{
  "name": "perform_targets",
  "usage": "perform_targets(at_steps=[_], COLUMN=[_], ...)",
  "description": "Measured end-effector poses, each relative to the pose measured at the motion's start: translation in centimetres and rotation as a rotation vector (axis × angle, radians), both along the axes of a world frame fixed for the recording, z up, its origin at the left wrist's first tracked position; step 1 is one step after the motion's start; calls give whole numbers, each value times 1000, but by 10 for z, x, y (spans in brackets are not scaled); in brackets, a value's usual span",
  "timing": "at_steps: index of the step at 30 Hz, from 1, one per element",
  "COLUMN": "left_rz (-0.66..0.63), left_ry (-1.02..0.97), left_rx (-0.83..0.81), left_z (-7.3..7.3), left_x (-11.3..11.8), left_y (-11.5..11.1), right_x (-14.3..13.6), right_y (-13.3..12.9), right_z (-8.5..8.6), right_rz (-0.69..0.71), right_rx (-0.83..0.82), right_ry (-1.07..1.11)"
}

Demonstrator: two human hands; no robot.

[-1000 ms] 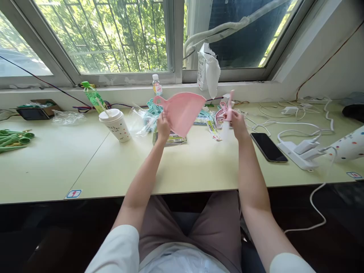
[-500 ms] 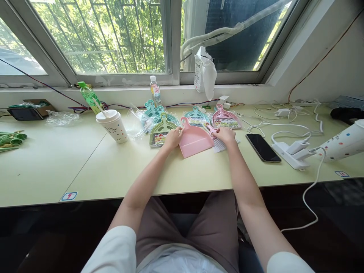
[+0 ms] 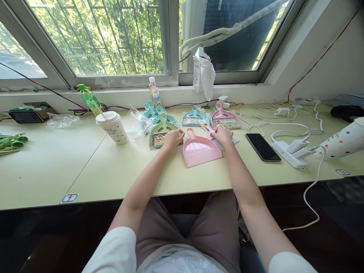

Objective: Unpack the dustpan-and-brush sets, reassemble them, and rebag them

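Note:
A pink dustpan (image 3: 201, 151) lies on the table, its handle pointing toward the window. Just left of that handle is my left hand (image 3: 174, 138), empty, its fingers loosely bent and apart from the pan. It partly covers a packaged green dustpan and brush set (image 3: 162, 131). My right hand (image 3: 223, 135) grips a small pink brush (image 3: 209, 131), whose pale bristles show beneath and beside my fingers. Behind my hands lie a packaged blue-green set (image 3: 195, 116) and a packaged pink set (image 3: 225, 117).
A paper cup with a straw (image 3: 112, 127) stands left of the sets, beside crumpled clear plastic (image 3: 135, 125). To the right are a black phone (image 3: 263, 147), a white power strip (image 3: 290, 154) with cables, and a spotted cup on its side (image 3: 345, 139). A small bottle (image 3: 155, 92) stands behind.
My left hand has let go of the pink dustpan. The pan now lies flat, slightly nearer to me and farther right. My right hand still holds the pink brush and has barely shifted.

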State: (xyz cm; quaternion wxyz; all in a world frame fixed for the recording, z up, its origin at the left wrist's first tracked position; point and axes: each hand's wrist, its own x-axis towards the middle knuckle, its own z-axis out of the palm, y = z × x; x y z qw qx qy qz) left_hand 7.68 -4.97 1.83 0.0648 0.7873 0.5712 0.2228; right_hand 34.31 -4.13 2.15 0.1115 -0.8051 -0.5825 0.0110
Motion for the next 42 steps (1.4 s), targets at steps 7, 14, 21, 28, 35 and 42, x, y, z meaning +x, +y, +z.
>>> perform_targets(at_steps=[7,14,21,28,35,42], left_rz=[-24,-21,8,-85,-220,-108], left_ry=[67,138,218,101,-50,20], left_rx=[-10,16,21,31,-115,-35], left_z=[-3,-2,3,-1,5,2], left_x=[5,13,19,17,13,26], left_y=[-3,-10,-18,-13,-10,-17], right_x=[6,-1,-13,-48,-49,-59], right_y=[-2,-11,-24,-32,-27,-40], right_z=[6,33,46,38,31,49], right_rz=[25,142,389,531,449,484], right_rx=[229,538,267,-141,-71,67], right_ry=[88,197,298,-1,-35,117])
